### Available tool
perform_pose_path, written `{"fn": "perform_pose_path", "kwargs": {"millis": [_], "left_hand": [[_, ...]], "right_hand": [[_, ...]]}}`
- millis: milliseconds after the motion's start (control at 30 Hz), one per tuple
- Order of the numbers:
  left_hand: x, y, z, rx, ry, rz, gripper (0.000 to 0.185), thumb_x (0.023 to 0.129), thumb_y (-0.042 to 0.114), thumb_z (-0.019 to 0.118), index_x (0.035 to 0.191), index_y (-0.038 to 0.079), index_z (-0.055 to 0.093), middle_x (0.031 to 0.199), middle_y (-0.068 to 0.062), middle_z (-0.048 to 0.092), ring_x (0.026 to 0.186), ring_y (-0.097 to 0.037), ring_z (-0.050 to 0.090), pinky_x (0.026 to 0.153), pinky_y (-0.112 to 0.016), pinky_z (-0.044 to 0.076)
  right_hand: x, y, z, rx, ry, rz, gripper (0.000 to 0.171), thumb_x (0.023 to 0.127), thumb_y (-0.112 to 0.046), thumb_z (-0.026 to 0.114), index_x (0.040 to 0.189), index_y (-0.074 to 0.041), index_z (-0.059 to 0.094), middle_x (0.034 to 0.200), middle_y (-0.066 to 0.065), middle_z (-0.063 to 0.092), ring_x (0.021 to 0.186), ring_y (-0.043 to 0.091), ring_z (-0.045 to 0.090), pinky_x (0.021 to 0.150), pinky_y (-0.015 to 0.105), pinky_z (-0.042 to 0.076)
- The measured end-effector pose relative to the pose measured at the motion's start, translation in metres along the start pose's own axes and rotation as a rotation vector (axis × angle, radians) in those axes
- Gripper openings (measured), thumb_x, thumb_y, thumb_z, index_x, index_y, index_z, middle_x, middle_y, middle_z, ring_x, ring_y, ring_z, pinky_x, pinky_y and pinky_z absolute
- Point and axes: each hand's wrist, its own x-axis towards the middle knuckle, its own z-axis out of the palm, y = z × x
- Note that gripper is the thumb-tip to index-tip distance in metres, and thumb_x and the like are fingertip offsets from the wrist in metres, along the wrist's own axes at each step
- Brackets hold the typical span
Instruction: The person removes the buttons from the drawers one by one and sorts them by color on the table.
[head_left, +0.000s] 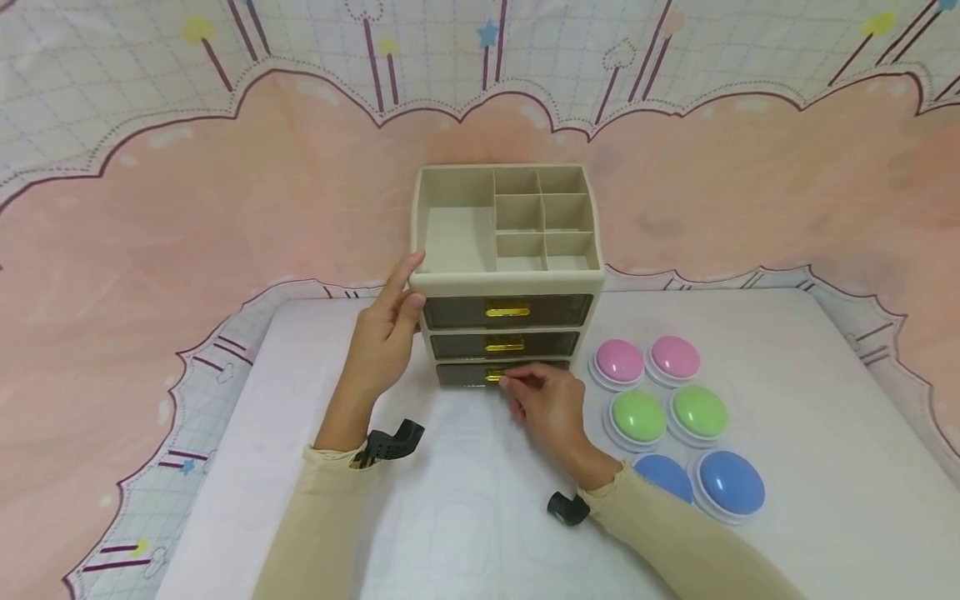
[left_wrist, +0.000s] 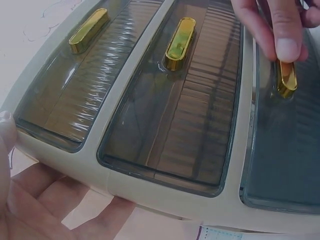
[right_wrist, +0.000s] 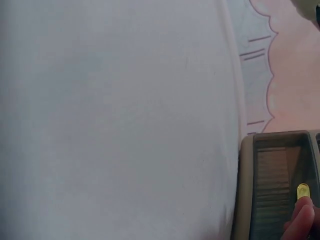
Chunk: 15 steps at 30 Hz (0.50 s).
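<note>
A cream desktop drawer organizer (head_left: 510, 283) has three dark see-through drawers with gold handles. My left hand (head_left: 386, 342) rests against its left side, with the thumb near the front corner and the fingers extended along the side wall. My right hand (head_left: 551, 408) pinches the gold handle (left_wrist: 287, 82) of the bottom drawer (left_wrist: 285, 150) between thumb and fingers. In the left wrist view that drawer's front appears to stand slightly out from the frame. The upper drawers look closed. In the right wrist view only the fingertips (right_wrist: 300, 220) show at the handle.
Right of the organizer stand round push lights or buttons in pairs: pink (head_left: 619, 360), green (head_left: 639, 415) and blue (head_left: 731, 483). My right sleeve partly covers one blue piece. A white table (head_left: 450, 517) lies beneath, with a patterned pink cloth (head_left: 337, 192) behind it.
</note>
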Motion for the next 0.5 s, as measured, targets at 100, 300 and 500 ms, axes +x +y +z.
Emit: {"fn": "perform_pose_path", "kwargs": {"millis": [100, 300, 500], "left_hand": [[0.0, 0.0, 0.0, 0.005, -0.009, 0.0, 0.048, 0.108, 0.031, 0.049, 0.156, 0.033, 0.042, 0.095, -0.018, 0.069, 0.076, -0.024, 0.06, 0.07, -0.033, 0.048], [-0.001, 0.001, -0.002, 0.025, -0.001, 0.003, 0.048, 0.109, 0.03, 0.048, 0.156, 0.032, 0.042, 0.092, -0.016, 0.068, 0.074, -0.024, 0.057, 0.069, -0.035, 0.045], [-0.003, 0.001, -0.003, 0.013, -0.022, -0.036, 0.048, 0.109, 0.03, 0.048, 0.156, 0.037, 0.039, 0.076, -0.016, 0.052, 0.071, -0.026, 0.047, 0.068, -0.038, 0.04]], "right_hand": [[0.002, -0.001, 0.0, 0.027, 0.003, 0.026, 0.006, 0.086, -0.012, 0.084, 0.09, -0.011, 0.081, 0.062, 0.01, 0.068, 0.047, 0.018, 0.059, 0.046, 0.026, 0.048], [0.003, -0.006, -0.005, 0.019, -0.049, 0.074, 0.013, 0.084, -0.012, 0.085, 0.096, -0.011, 0.081, 0.072, 0.011, 0.074, 0.054, 0.026, 0.067, 0.047, 0.027, 0.051], [-0.006, -0.017, -0.032, -0.039, -0.166, 0.117, 0.029, 0.086, -0.018, 0.084, 0.114, -0.012, 0.078, 0.09, 0.008, 0.079, 0.066, 0.029, 0.074, 0.053, 0.029, 0.054]]}}
